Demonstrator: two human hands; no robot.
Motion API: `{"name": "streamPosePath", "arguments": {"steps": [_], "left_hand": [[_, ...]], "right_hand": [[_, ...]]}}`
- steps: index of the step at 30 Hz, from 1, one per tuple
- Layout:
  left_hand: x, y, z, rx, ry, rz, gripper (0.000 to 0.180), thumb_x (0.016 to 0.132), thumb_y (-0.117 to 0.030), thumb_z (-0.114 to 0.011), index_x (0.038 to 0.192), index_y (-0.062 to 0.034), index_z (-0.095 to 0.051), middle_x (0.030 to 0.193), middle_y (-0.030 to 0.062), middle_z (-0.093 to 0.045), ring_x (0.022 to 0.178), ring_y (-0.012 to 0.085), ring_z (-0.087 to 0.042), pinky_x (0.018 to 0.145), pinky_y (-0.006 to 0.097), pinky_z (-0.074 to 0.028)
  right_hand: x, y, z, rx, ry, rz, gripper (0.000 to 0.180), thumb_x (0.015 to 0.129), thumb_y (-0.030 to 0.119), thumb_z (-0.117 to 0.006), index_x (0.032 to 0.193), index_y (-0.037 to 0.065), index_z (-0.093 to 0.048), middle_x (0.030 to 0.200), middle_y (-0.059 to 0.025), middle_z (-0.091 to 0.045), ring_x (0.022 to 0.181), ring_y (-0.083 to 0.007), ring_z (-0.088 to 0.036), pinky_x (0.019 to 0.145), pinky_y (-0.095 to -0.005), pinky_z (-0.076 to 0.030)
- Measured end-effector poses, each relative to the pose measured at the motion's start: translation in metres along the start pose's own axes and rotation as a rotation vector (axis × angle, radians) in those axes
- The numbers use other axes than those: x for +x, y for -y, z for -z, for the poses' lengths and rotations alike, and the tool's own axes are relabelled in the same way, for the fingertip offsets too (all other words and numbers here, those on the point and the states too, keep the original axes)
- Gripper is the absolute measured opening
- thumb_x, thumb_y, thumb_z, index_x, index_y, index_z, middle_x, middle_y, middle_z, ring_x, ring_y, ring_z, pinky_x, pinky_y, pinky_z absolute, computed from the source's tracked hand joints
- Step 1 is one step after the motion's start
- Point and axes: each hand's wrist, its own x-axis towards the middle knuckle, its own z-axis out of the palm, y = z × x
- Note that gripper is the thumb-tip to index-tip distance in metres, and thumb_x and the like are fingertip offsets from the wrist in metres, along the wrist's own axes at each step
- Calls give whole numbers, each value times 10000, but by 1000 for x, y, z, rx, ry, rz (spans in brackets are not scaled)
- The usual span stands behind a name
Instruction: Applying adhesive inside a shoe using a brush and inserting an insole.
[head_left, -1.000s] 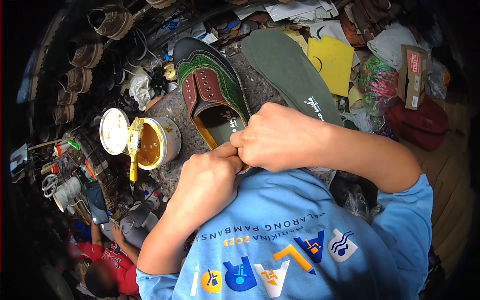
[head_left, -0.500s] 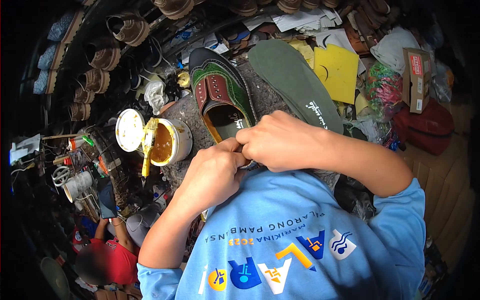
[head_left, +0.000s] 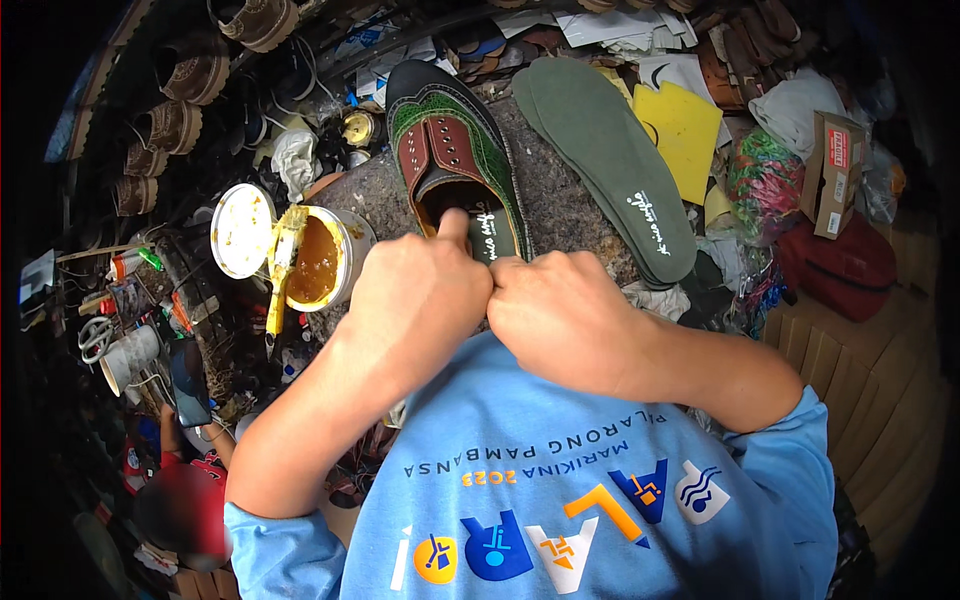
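Note:
A brogue shoe [head_left: 443, 150] in brown, green and black lies sole down, its toe pointing away from me. A dark green insole with white lettering shows inside its opening. My left hand [head_left: 425, 290] is closed at the shoe's heel end, with one digit reaching into the opening over the insole. Against it my right hand [head_left: 565, 310] is closed at the back of the heel, knuckles up. Both hands cover the heel, and their fingertips are hidden. To the right lies a stacked pair of green insoles [head_left: 600, 160], untouched.
A white tub [head_left: 355, 250] of amber glue stands left, with a yellow-smeared brush [head_left: 285, 255] across its rim and a lid [head_left: 243, 230] beside it. Yellow sheets [head_left: 685, 140] and a cardboard box [head_left: 833, 175] are at right. Brown shoes [head_left: 190, 70] line the upper left. Another person [head_left: 185, 505] is at lower left.
My left hand has shifted up and forward, its digit now extending into the shoe. My right hand has moved slightly right and down. The view has shifted a little.

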Motion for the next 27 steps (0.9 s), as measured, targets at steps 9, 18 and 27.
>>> {"name": "streamPosePath", "arguments": {"steps": [9,18,27], "left_hand": [[-40,33,5,-614,-335,-140,375,814,10,-743,1189,33,-742,1311,200,-692,920,318,-750,814,371,-608],[-139,97,-90,-514,-825,802,353,973,-170,-800,1261,23,-730,1122,58,-602,894,121,-582,787,255,-499],[-140,80,-111,-754,-798,716,503,936,-21,-785,1422,5,-657,1068,67,-719,938,163,-657,879,293,-529]], "right_hand": [[2,-1,8,-52,71,65,118,771,105,-691,766,3,-750,847,-154,-735,756,-330,-769,608,-459,-615],[12,-9,43,11,-68,178,117,734,99,-713,790,1,-743,869,-181,-759,847,-360,-771,667,-464,-615],[10,-13,30,55,-155,236,133,768,123,-768,840,36,-699,829,-109,-713,824,-351,-741,689,-484,-596]]}}
